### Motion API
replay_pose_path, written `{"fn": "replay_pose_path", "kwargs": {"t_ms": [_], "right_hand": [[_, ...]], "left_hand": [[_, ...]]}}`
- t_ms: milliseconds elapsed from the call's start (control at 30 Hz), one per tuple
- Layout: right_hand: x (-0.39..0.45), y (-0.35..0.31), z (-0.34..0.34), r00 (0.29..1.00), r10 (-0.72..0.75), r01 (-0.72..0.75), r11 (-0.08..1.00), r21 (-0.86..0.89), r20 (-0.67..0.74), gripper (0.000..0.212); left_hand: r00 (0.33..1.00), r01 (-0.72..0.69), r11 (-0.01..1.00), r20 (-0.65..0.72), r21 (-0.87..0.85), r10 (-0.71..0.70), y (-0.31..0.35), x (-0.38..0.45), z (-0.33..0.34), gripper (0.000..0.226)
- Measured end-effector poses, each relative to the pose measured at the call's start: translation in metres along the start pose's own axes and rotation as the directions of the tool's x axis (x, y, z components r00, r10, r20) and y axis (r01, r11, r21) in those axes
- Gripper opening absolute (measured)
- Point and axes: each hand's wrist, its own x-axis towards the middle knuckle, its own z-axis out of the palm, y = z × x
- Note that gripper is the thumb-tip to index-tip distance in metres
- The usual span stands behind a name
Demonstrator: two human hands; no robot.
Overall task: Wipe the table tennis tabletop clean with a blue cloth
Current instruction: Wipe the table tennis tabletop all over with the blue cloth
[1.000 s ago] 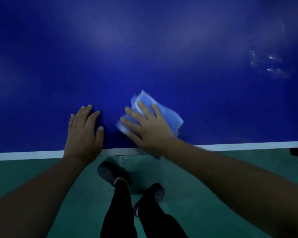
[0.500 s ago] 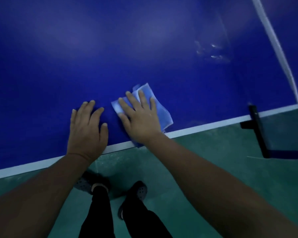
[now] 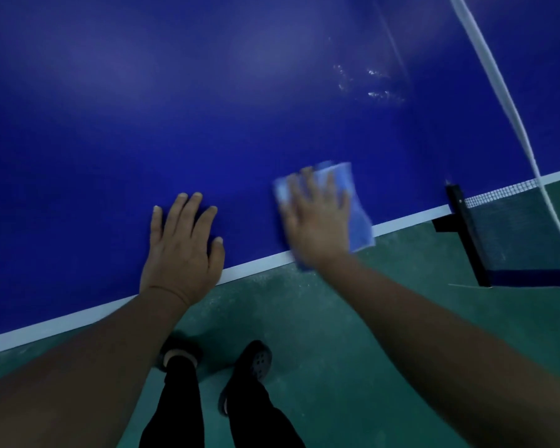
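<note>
Hands lie flat at the desk's (image 3: 207, 108) near edge: left hand (image 3: 181, 250) bare, right hand (image 3: 317, 221) with straight fingers (image 3: 307, 185) pressing the blue cloth (image 3: 358, 218) beneath.

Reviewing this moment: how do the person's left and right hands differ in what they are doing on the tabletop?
The left hand lies bare on the tabletop, fingers spread; the right hand presses the blue cloth flat. The left hand looks sharp, the right hand blurred. The right hand sits nearer the net post; the left hand sits farther from it. Both are flat, near the white edge line.
</note>
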Motion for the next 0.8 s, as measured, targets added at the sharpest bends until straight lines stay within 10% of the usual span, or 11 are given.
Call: {"fn": "replay_pose_path", "kwargs": {"t_ms": [67, 133, 200, 300, 500, 800], "right_hand": [[-0.014, 0.008, -0.005, 0.906, -0.408, 0.414, 0.909, -0.041, 0.113, 0.054], [0.005, 0.063, -0.016, 0.897, -0.42, 0.435, 0.894, -0.11, 0.138, 0.058], [0.029, 0.12, -0.032, 0.993, -0.058, 0.074, 0.985, -0.157, 0.103, 0.06], [0.044, 0.135, -0.037, 0.923, 0.383, -0.385, 0.92, 0.076, 0.036, 0.057], [0.041, 0.034, -0.018, 0.978, -0.199, 0.199, 0.98, -0.004, 0.064, 0.058], [0.147, 0.034, -0.025, 0.945, -0.325, 0.324, 0.946, 0.02, 0.048, 0.055]], "left_hand": [[1.0, 0.007, 1.0, -0.004, 0.004, -0.007, 0.0, 0.001, 0.001, 0.059], [1.0, 0.006, 1.0, 0.002, 0.009, -0.006, 0.0, 0.001, 0.002, 0.059], [1.0, 0.008, 1.0, 0.01, 0.024, -0.009, 0.002, 0.002, 0.001, 0.059], [1.0, 0.012, 0.999, 0.024, 0.04, -0.013, 0.004, 0.001, -0.001, 0.061], [0.999, 0.035, 0.999, 0.004, 0.026, -0.036, 0.011, 0.02, -0.007, 0.062], [0.998, -0.027, 0.998, -0.058, -0.053, 0.024, 0.008, 0.153, -0.016, 0.057]]}}
